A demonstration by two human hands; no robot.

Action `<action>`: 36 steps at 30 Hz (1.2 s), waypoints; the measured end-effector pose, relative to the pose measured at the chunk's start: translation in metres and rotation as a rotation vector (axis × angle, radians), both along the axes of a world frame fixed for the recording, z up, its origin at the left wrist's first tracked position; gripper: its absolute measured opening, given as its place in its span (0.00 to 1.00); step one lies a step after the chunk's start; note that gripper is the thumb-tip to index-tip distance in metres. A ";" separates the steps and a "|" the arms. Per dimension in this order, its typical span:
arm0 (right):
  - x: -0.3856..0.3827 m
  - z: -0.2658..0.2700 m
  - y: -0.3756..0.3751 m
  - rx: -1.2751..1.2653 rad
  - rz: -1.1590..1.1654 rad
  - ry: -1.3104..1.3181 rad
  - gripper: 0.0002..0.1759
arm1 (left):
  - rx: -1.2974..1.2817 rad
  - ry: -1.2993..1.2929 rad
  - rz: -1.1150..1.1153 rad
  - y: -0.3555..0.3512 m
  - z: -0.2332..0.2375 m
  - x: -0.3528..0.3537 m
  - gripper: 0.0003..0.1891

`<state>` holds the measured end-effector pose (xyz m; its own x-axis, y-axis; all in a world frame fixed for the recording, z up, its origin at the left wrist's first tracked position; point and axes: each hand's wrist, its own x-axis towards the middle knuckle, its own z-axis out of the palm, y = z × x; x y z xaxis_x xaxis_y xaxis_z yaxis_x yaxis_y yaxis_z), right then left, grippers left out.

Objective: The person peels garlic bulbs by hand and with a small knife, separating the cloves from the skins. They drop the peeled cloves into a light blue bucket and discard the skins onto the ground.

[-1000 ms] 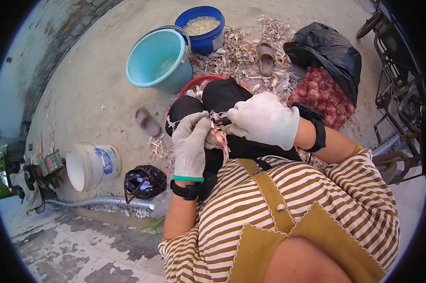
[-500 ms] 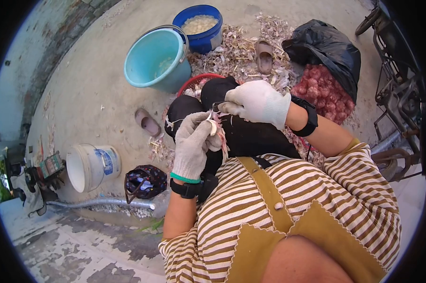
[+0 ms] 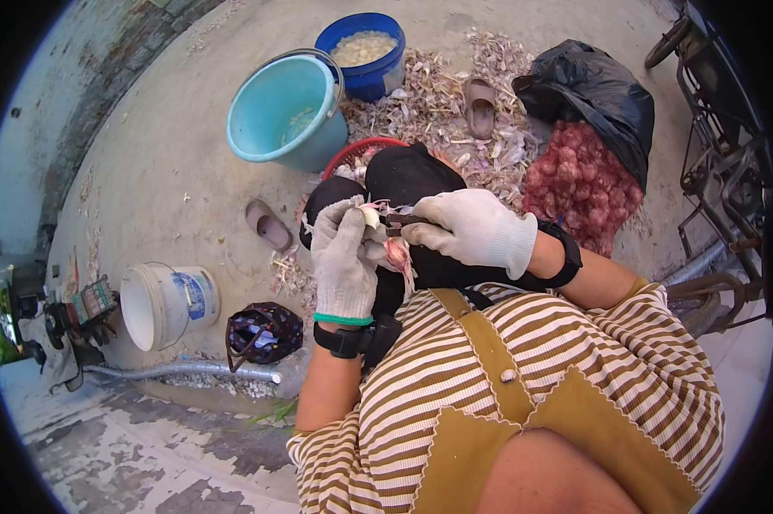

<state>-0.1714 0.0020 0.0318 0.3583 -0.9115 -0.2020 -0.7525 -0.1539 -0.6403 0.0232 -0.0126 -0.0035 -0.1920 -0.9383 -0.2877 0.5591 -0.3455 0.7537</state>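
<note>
My left hand (image 3: 345,257), in a pale knit glove with a green cuff edge, is closed around garlic over my lap. A whitish garlic clove (image 3: 371,217) shows between its thumb and forefinger, and a pinkish piece of garlic (image 3: 398,254) with trailing skin hangs below its fingers. My right hand (image 3: 472,230), in a white glove, grips a small dark knife (image 3: 398,221) whose end points at the garlic. Both hands are close together, the knife almost at the left fingertips. Below them, partly hidden by my knees, sits a red basket (image 3: 361,152) of garlic.
A turquoise bucket (image 3: 271,111) and a blue bucket (image 3: 386,73) of peeled cloves stand ahead among garlic skins (image 3: 438,103). Right lie a red net bag of garlic (image 3: 575,176) and a black plastic bag (image 3: 600,103). Left are a white bucket (image 3: 168,304), slipper (image 3: 268,224) and dark patterned bag (image 3: 265,330).
My right hand has moved down and slightly away from the left, showing more of the knife. My left hand has turned upright, and the clove now sits higher at its fingertips.
</note>
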 end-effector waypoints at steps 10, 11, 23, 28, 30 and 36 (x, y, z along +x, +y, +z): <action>0.001 -0.014 -0.002 -0.125 0.069 -0.093 0.19 | 0.026 0.108 -0.066 0.003 -0.004 0.006 0.06; 0.000 -0.014 -0.003 -0.148 0.080 -0.119 0.18 | 0.026 0.109 -0.064 0.003 -0.005 0.007 0.06; -0.004 0.004 -0.001 -0.096 0.265 -0.309 0.11 | -0.090 0.265 -0.303 0.009 -0.006 0.023 0.08; -0.007 0.000 -0.004 -0.181 0.306 -0.165 0.10 | -0.014 -0.027 -0.319 0.009 0.010 0.013 0.13; -0.008 0.001 -0.005 -0.240 0.309 -0.058 0.10 | -0.077 -0.078 -0.235 0.013 0.014 0.003 0.14; -0.001 0.005 -0.006 -0.262 0.312 0.041 0.11 | -0.073 -0.171 -0.377 0.013 0.010 0.009 0.13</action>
<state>-0.1721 -0.0043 0.0370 0.6222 -0.7828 0.0025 -0.6679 -0.5326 -0.5198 0.0327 0.0009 0.0070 -0.4809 -0.8308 -0.2802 0.2687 -0.4438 0.8549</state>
